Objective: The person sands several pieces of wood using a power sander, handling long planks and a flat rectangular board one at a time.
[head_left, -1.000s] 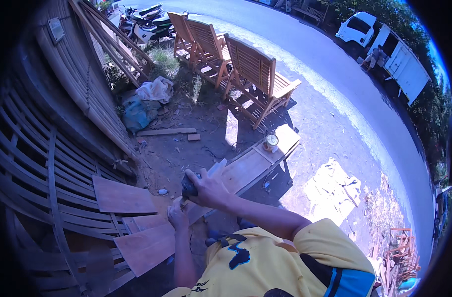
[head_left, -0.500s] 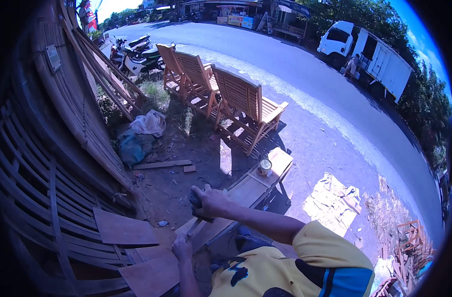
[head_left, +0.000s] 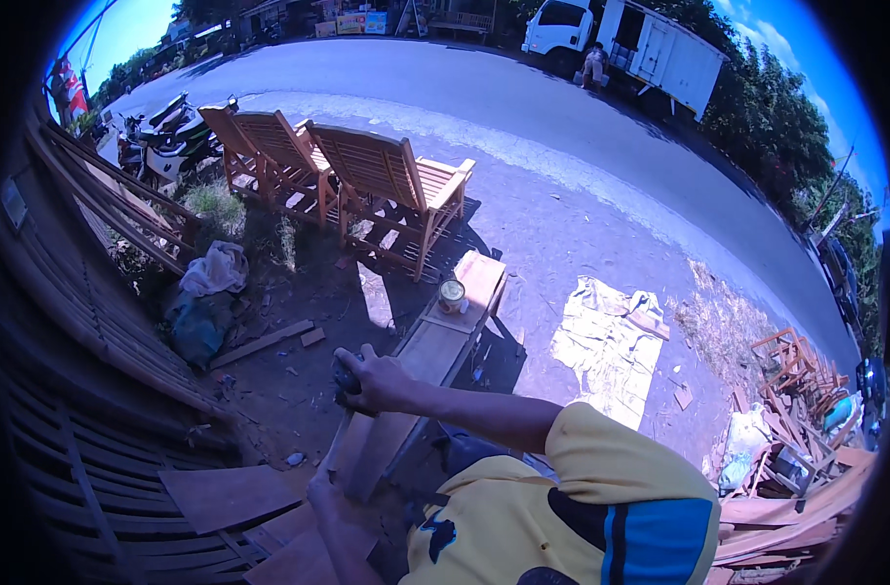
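Observation:
My right hand (head_left: 375,382) is closed around a dark hand tool (head_left: 347,378), whose kind I cannot make out. The tool sits over the far end of a narrow wooden strip (head_left: 340,441). Closer to my body, my left hand (head_left: 324,489) grips the strip's near end. Beside the strip a long wooden bench (head_left: 427,343) runs away from me. On its far part stands an open round can (head_left: 451,296). The tool's underside is hidden by my hand.
Slatted wooden chairs (head_left: 367,171) stand beyond the bench. Flat boards (head_left: 232,495) lie by a slatted bamboo frame (head_left: 94,487) at left. To the right are a pale cloth (head_left: 611,341) and heaped wood scraps (head_left: 791,409). A person (head_left: 593,66) stands by a white truck (head_left: 659,54).
The view has swung to the right, so the surroundings sit further left. My right hand and the tool are a little farther from my left hand, and more of the strip shows between them.

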A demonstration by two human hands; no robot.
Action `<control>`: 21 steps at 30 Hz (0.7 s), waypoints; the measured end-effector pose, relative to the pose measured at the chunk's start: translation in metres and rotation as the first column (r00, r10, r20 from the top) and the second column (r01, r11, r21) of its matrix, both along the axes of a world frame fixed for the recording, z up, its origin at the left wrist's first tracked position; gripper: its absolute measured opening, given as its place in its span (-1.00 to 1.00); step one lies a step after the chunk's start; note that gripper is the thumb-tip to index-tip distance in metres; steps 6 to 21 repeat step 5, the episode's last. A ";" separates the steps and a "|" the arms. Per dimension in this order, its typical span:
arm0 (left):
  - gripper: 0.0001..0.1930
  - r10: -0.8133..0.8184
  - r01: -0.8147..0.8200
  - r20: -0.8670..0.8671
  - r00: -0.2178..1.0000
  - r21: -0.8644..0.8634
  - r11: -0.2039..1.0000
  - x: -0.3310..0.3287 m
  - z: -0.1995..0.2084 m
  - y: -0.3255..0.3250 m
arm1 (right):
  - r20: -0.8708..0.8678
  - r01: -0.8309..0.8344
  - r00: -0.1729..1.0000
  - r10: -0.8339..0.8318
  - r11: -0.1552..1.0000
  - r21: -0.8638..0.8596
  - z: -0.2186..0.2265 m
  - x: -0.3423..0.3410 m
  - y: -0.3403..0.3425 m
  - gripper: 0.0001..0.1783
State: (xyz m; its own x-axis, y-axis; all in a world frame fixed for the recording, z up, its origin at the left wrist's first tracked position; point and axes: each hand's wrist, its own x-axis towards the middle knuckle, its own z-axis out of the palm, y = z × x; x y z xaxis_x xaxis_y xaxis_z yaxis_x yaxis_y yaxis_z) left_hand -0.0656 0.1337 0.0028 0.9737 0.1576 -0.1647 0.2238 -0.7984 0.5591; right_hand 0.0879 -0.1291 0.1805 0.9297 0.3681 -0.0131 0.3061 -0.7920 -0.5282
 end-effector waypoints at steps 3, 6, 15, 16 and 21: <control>-0.58 -0.141 0.145 0.049 0.989 -0.077 0.986 0.000 -0.048 0.027 | 0.034 -0.214 0.976 0.213 0.976 0.044 -0.009 -0.064 0.035 0.05; -0.46 -0.252 0.264 0.095 0.963 -0.162 0.951 0.016 -0.084 0.047 | 0.130 -0.289 0.950 0.284 0.957 0.021 -0.034 -0.080 0.045 0.09; -0.46 -0.252 0.264 0.095 0.963 -0.162 0.951 0.016 -0.084 0.047 | 0.130 -0.289 0.950 0.284 0.957 0.021 -0.034 -0.080 0.045 0.09; -0.46 -0.252 0.264 0.095 0.963 -0.162 0.951 0.016 -0.084 0.047 | 0.130 -0.289 0.950 0.284 0.957 0.021 -0.034 -0.080 0.045 0.09; -0.46 -0.252 0.264 0.095 0.963 -0.162 0.951 0.016 -0.084 0.047 | 0.130 -0.289 0.950 0.284 0.957 0.021 -0.034 -0.080 0.045 0.09</control>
